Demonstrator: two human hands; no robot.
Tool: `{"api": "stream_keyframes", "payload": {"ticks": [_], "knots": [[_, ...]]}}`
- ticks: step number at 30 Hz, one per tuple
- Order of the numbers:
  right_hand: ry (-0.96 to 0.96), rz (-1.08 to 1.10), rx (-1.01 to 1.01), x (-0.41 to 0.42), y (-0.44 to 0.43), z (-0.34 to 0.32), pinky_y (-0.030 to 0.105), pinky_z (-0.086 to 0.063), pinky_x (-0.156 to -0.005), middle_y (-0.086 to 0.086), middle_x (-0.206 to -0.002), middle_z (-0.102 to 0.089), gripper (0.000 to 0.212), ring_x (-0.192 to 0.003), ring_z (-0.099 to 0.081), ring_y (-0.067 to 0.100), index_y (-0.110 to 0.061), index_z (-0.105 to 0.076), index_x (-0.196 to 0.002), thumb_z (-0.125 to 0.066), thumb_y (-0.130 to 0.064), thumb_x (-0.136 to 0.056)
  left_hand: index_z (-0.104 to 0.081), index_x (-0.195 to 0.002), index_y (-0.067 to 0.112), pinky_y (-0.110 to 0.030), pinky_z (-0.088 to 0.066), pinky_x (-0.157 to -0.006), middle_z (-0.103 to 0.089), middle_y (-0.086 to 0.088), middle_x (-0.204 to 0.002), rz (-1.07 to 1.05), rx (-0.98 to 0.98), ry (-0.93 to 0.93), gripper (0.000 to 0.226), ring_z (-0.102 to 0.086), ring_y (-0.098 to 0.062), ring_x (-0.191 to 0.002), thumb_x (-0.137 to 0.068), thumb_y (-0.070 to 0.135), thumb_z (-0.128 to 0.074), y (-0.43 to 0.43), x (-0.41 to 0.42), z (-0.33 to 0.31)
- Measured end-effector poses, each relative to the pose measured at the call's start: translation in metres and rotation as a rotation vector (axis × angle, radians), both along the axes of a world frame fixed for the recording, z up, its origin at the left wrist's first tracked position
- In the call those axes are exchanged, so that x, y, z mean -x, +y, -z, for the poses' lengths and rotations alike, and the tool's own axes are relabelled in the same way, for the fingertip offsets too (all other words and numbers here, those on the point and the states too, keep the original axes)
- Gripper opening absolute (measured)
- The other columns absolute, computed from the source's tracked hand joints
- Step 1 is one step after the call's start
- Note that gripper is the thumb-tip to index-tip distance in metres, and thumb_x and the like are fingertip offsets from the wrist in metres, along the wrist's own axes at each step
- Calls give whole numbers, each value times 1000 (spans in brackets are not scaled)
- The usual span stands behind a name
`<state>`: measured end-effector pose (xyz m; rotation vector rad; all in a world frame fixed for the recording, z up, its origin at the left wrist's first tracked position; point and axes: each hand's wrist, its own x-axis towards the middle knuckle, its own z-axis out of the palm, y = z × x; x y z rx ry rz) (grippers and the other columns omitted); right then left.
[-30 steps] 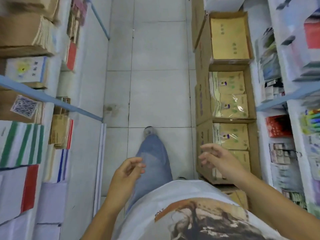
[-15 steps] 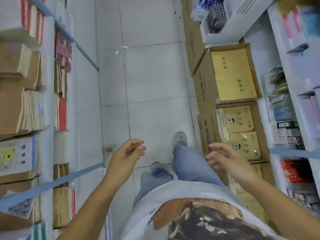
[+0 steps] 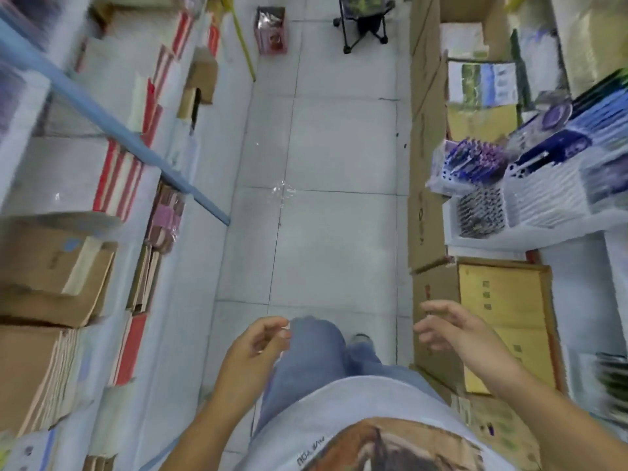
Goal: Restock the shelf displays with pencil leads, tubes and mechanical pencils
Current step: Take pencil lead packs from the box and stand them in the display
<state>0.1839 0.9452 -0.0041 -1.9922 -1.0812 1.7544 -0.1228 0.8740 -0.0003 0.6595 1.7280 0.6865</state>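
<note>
Both hands hang empty out in front of the person in the aisle: the left hand (image 3: 253, 348) has its fingers loosely curled and the right hand (image 3: 452, 329) is loosely spread, neither touching anything. The white display trays (image 3: 543, 198) of blue and dark pens or pencils — too blurred to tell which — sit at the front edge of the right shelf (image 3: 492, 244), above open cardboard boxes (image 3: 438, 294) lined along the tiled floor (image 3: 333, 239).

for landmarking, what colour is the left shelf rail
The shelf rail is light blue; the head view shows it best.

Bright, even, bluish overhead light, soft shadows, heavy motion blur and wide-angle bending toward the edges.
</note>
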Motion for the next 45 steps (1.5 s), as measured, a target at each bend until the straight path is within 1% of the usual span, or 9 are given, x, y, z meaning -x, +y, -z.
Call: {"api": "stream_keyframes", "payload": {"ticks": [5,9,15,19,24,30,35,38,45], "knots": [[-1,-108,-37,36,149,10,25,-54,-75,-4,-92,-74,18,-82,-70,11,-26,-61,-111,-53,-17,-98,-70,-102,25,-32,-54,-86,-77,7,-95,-38,12,26,15,-73,-11,-87,-97,13,-62,125,31,21],[-1,-58,-11,70,247,23,29,-54,-79,0,-93,-73,19,-87,-69,19,-22,-61,-112,-52,-13,-97,-69,-102,27,-33,-54,-88,-76,9,-94,18,-16,21,18,-73,-8,-87,-97,11,-61,247,62,42],[3,107,14,87,382,11,32,-53,-74,6,-89,-74,20,-82,-67,24,-18,-62,-110,-52,-7,-97,-69,-102,32,-28,-53,-86,-76,12,-96,174,-26,7,18,-71,-7,-89,-97,16,-62,424,88,31],[-30,187,30,81,468,17,39,-53,-82,6,-89,-74,20,-88,-68,29,-18,-62,-110,-50,-7,-98,-70,-97,39,-27,-52,-86,-76,11,-98,242,-45,3,20,-71,-8,-91,-96,20,-64,550,90,33],[-26,159,54,68,612,35,35,-53,-79,11,-92,-73,19,-87,-68,29,-14,-61,-112,-52,-6,-97,-69,-100,29,-33,-53,-89,-76,7,-96,162,-77,1,18,-71,-17,-94,-97,13,-62,691,82,42],[-10,13,6,80,804,11,36,-53,-83,1,-88,-75,18,-86,-69,23,-21,-63,-108,-55,-11,-95,-70,-101,29,-26,-53,-87,-75,9,-95,10,-44,-6,17,-71,-9,-90,-97,15,-60,806,84,28],[1,-165,-34,129,943,9,30,-54,-78,-3,-89,-75,17,-86,-70,18,-25,-64,-108,-54,-17,-96,-68,-103,26,-35,-55,-89,-75,12,-95,-116,-6,24,16,-71,-5,-86,-99,14,-58,879,117,32],[-13,-253,-52,166,1012,20,26,-51,-74,-9,-87,-74,18,-81,-69,11,-29,-63,-106,-53,-17,-97,-67,-104,25,-37,-55,-92,-75,13,-94,-144,8,37,16,-71,-5,-85,-99,14,-58,938,145,47],[1,-195,-60,219,1127,21,25,-49,-71,-3,-87,-74,20,-79,-69,15,-24,-63,-108,-54,-12,-96,-68,-104,29,-32,-54,-90,-75,10,-97,-97,-41,9,15,-71,-6,-90,-98,18,-59,1092,194,42]]}}
